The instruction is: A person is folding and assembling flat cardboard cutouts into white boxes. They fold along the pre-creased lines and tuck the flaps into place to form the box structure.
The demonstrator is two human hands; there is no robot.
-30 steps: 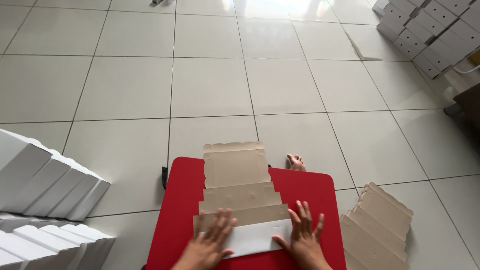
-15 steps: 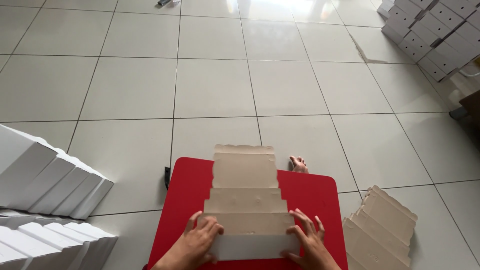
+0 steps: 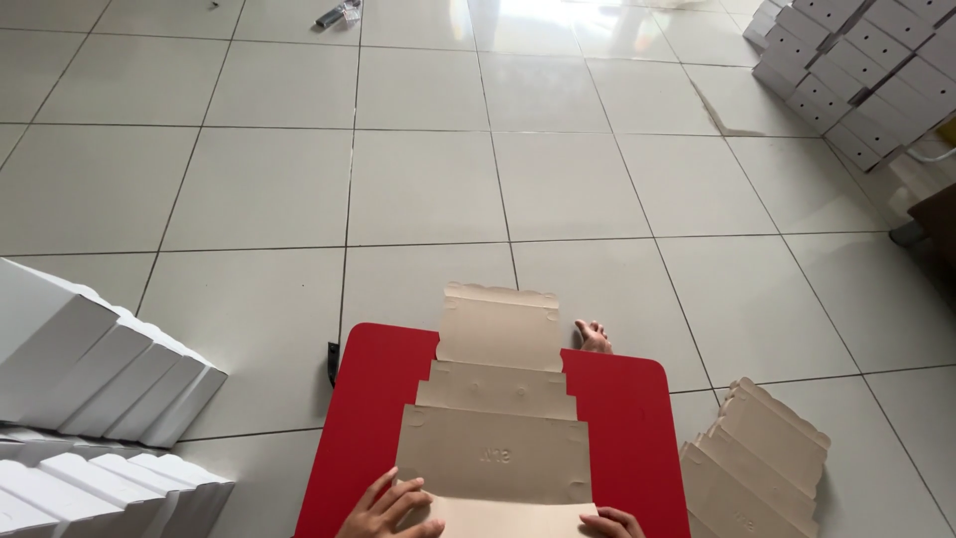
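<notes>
A flat, unfolded brown cardboard box blank (image 3: 495,418) with stepped sides and a scalloped far edge lies lengthwise on a low red table with rounded corners (image 3: 622,428), its far flap reaching past the table's far edge over the floor. The near end of the blank is folded up toward the camera, and both hands rest on that fold at the bottom of the view. The left hand (image 3: 383,508) lies on the cardboard with its fingers spread and slightly curled, pressing rather than gripping. The right hand (image 3: 609,521) shows only a few bent fingers at the fold's right corner; whether they clasp the edge cannot be told.

Just past the table's far right corner, bare toes (image 3: 595,336) rest on the floor. Right of the table lies a fanned stack of more flat brown cardboard blanks (image 3: 752,463). To the left stand leaning rows of folded white boxes (image 3: 95,374), and another batch of white boxes (image 3: 856,70) is packed at the far right. The floor is glossy pale grey square tile (image 3: 259,189) with dark grout lines and a bright glare at the top.
</notes>
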